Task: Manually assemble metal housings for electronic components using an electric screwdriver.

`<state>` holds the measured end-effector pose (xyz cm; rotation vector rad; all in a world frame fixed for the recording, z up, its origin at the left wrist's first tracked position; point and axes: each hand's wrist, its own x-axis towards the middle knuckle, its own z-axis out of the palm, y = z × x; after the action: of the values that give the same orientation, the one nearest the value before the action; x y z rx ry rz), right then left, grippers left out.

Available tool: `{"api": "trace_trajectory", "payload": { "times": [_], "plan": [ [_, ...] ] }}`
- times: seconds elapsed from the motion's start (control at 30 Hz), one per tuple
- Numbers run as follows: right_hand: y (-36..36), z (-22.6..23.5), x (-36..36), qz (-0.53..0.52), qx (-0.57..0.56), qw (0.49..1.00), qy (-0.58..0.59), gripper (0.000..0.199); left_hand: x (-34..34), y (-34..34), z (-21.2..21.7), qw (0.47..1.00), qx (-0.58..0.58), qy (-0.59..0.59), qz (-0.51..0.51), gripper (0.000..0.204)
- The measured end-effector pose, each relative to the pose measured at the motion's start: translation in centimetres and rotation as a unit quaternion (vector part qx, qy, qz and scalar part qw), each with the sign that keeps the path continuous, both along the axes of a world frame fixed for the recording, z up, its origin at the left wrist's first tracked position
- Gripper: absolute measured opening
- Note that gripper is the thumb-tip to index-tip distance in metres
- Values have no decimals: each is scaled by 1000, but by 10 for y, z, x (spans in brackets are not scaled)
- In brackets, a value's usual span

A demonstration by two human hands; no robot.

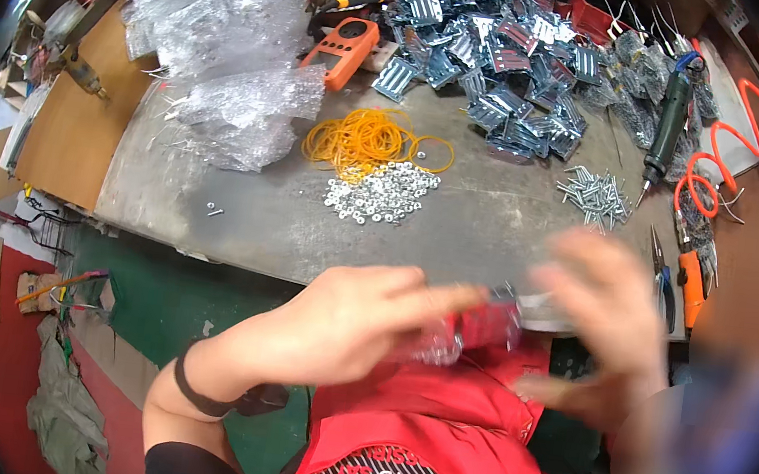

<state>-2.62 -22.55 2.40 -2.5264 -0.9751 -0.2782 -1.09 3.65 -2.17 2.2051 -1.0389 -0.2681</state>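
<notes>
My left hand (342,322) is closed around a small shiny piece (491,327) with red showing on it. It is held above my red apron, at the near edge of the workbench. Blur and my fingers hide part of the piece, so its exact kind is unclear. Just right of it, my right hand (609,319) is smeared by motion. Its thumb and fingers are spread wide apart, and nothing shows held between them. Beyond my hands lie a heap of small white-and-silver nuts or washers (380,192) and a pile of screws (595,198).
Shiny metal brackets (512,60) pile up at the back. Yellow rubber bands (358,141) touch the small hardware. Clear plastic bags (224,41) and an orange meter (344,50) are back left. A power screwdriver (668,125), coiled orange hose (711,158) and pliers (664,284) lie right.
</notes>
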Motion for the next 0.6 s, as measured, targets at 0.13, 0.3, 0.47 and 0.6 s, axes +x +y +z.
{"api": "trace_trajectory", "payload": {
  "times": [0.13,0.3,0.47,0.6],
  "plan": [
    [40,-61,19,79,160,944,277,35,-11,4,40,948,84,-304,28,54],
    [97,-87,6,-8,480,573,665,33,-10,23,8,923,22,-355,143,49],
    [111,-89,21,-3,506,627,593,46,-50,62,-21,848,-358,-70,383,30],
    [124,-87,27,30,491,565,662,51,-16,75,-51,681,-593,327,279,77]
  ]
}}
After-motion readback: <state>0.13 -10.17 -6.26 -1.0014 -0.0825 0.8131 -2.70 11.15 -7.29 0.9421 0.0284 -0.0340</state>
